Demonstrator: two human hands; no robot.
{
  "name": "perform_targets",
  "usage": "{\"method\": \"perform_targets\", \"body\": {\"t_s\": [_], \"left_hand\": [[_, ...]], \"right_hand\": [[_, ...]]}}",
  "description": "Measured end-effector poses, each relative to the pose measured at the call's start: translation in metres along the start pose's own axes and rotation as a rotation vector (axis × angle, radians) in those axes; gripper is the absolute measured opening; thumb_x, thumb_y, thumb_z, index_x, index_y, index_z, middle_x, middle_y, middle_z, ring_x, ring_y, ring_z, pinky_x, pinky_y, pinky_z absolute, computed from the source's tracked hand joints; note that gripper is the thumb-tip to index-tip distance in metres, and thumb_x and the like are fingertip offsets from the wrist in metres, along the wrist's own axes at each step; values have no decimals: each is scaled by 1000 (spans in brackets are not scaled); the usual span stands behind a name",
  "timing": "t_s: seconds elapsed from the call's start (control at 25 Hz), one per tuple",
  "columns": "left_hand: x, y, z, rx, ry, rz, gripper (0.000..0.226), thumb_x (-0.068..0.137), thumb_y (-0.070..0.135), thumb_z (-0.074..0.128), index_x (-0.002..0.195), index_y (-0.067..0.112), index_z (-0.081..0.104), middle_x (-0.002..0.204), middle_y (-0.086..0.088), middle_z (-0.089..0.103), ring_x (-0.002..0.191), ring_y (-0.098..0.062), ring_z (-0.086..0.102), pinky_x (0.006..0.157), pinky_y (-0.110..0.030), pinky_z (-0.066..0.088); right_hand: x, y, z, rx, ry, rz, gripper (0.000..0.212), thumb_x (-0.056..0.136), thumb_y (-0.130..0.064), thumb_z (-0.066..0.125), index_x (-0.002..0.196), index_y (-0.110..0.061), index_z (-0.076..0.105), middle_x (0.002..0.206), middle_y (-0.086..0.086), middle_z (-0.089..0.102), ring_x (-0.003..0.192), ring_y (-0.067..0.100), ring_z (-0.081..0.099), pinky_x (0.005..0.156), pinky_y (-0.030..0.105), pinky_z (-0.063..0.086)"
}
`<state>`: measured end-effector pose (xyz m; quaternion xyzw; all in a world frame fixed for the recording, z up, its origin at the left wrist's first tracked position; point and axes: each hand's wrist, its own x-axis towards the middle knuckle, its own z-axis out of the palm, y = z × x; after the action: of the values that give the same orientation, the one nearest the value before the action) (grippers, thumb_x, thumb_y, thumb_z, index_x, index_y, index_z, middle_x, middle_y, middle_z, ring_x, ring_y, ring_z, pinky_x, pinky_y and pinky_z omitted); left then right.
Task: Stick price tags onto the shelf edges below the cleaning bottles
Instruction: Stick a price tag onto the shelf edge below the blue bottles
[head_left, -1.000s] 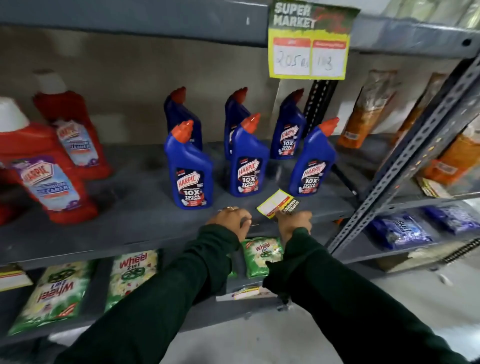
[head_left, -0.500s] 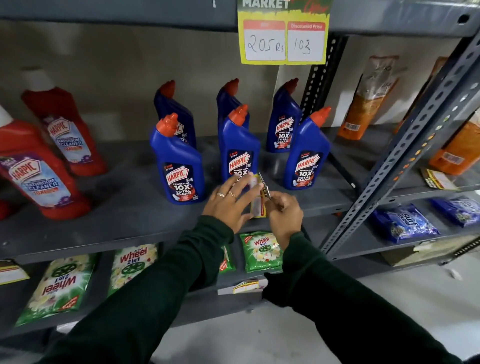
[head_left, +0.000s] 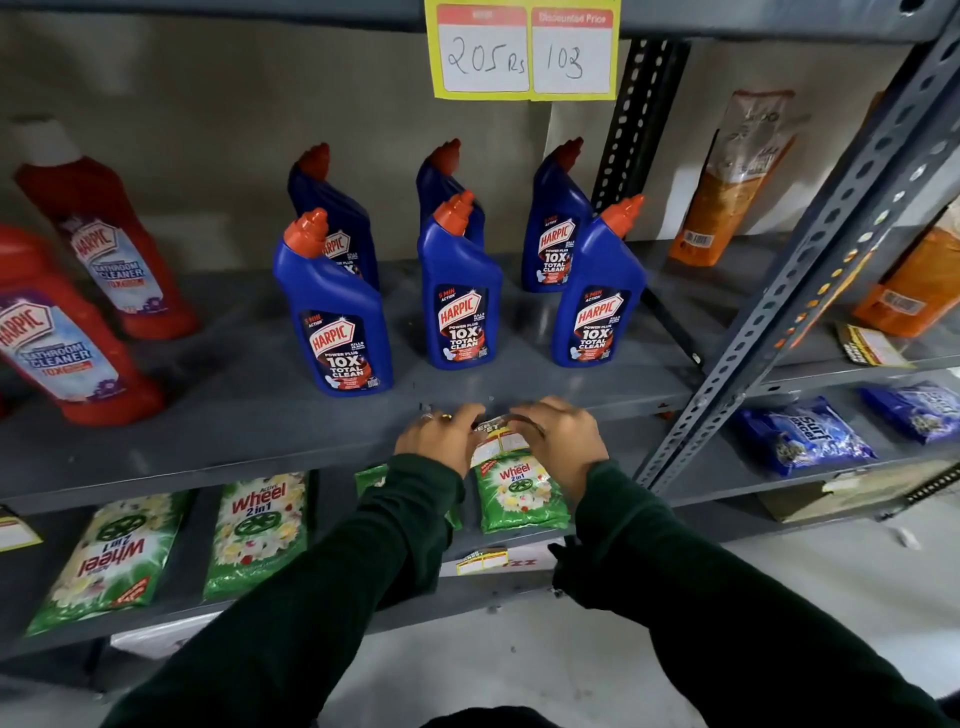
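Several blue Harpic bottles (head_left: 460, 291) with orange caps stand on the grey shelf (head_left: 260, 415). Below the middle front bottle, a yellow and white price tag (head_left: 496, 441) hangs over the shelf's front edge. My left hand (head_left: 439, 436) holds the tag's left side and my right hand (head_left: 558, 439) covers its right side, both resting on the shelf edge. Fingers hide most of the tag. Another filled-in yellow price tag (head_left: 524, 52) hangs from the shelf above.
Red Harpic bathroom cleaner bottles (head_left: 62, 332) stand at the left. Green Wheel packets (head_left: 254, 530) lie on the lower shelf, with a small tag (head_left: 480, 561) on its edge. A perforated grey upright (head_left: 810, 265) rises at the right, with orange pouches (head_left: 737, 176) and blue Surf Excel packets (head_left: 805, 436) beyond.
The tag was held up in front of the bottles, turned in my fingers. Both hands have since come down and now hold it against the shelf's front edge.
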<state>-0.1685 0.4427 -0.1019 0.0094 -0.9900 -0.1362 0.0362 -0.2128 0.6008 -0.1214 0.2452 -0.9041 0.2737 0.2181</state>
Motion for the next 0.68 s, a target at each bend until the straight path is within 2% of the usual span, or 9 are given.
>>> {"method": "perform_targets", "body": {"t_s": [0.04, 0.12, 0.16, 0.24, 0.32, 0.4, 0.52, 0.68], "left_hand": [[-2, 3, 2, 28, 27, 14, 26, 95, 29, 50, 119, 21, 58, 105, -17, 68, 100, -37, 61, 80, -39, 51], [-2, 9, 6, 45, 141, 81, 12, 85, 12, 62, 94, 12, 69, 85, -20, 71, 84, -38, 65, 72, -38, 52], [0, 10, 9, 62, 125, 108, 10, 82, 8, 63, 87, 10, 71, 81, -19, 72, 82, -37, 66, 73, -38, 52], [2, 11, 10, 132, 49, 103, 10, 83, 11, 63, 88, 8, 72, 83, -17, 73, 86, -35, 66, 76, -36, 52], [2, 10, 8, 132, 9, 96, 11, 66, 14, 82, 71, 9, 73, 62, -14, 72, 64, -33, 68, 59, -33, 56], [6, 6, 12, 174, 10, 133, 25, 40, 15, 93, 50, 15, 70, 43, -4, 65, 45, -25, 63, 45, -25, 53], [5, 0, 17, 188, 41, 141, 27, 34, 22, 94, 43, 19, 68, 47, 3, 64, 48, -21, 62, 48, -24, 50], [0, -6, 18, 264, 139, 177, 25, 39, 21, 90, 44, 17, 67, 67, 3, 66, 60, -23, 61, 54, -29, 47]], "right_hand": [[-1, 3, 0, -23, -44, 0, 18, 78, -20, 62, 88, -10, 73, 80, 15, 74, 63, 33, 69, 59, 37, 59], [-6, 8, 1, -58, -122, 27, 16, 82, -21, 61, 91, -13, 71, 85, 15, 74, 66, 36, 68, 60, 43, 59], [-11, 10, 3, -73, -154, 41, 14, 83, -20, 62, 93, -13, 70, 87, 15, 74, 67, 37, 68, 60, 45, 59], [-17, 11, 5, -94, -200, 56, 16, 85, -21, 57, 92, -15, 69, 89, 14, 74, 67, 37, 67, 60, 44, 58], [-18, 7, 5, -123, -196, 53, 17, 82, -22, 57, 87, -15, 71, 85, 12, 73, 64, 35, 67, 58, 41, 58], [-15, 7, 4, -176, -146, 25, 7, 76, -19, 70, 75, -12, 72, 77, 11, 70, 65, 33, 65, 58, 38, 55], [-13, 2, -1, -244, -139, 57, 15, 65, -16, 85, 61, -11, 71, 77, 10, 65, 74, 34, 61, 62, 40, 52], [-16, 0, 3, -228, -134, 74, 16, 62, -11, 85, 57, -8, 70, 89, 15, 67, 86, 38, 62, 77, 46, 54]]}}
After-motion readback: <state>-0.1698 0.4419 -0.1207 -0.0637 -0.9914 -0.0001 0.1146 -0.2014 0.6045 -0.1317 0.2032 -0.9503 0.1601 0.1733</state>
